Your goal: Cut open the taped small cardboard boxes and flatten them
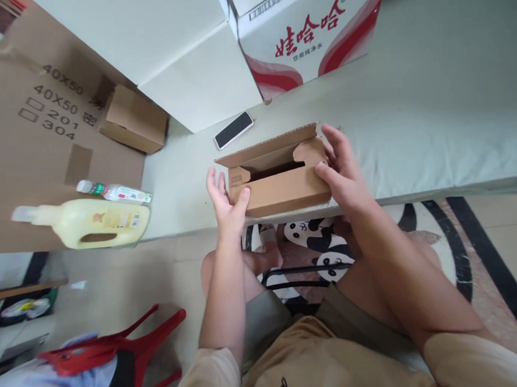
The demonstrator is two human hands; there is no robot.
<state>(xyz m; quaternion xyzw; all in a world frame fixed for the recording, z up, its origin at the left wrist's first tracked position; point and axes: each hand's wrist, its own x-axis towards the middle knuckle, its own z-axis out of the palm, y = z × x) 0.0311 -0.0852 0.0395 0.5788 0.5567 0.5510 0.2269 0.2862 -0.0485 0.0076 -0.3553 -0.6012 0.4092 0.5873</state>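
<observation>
A small brown cardboard box [284,191] sits at the near edge of the cloth-covered table, its lid raised at the back and its side flaps partly folded inward. Around its left end my left hand [229,201] is closed, with the thumb on the front face. My right hand [342,168] grips the right end, thumb at the front corner and fingers behind. Shadow hides most of the box's inside. Just beyond the lid, a phone [234,130] with a dark screen lies on the cloth.
White cartons [203,74] and a red-and-white water carton [310,44] stand at the back. To the left are a closed brown box [135,119], a large cardboard sheet or carton [29,161], a small bottle [122,193] and a yellow jug [124,219]. A red stool [157,340] stands lower left.
</observation>
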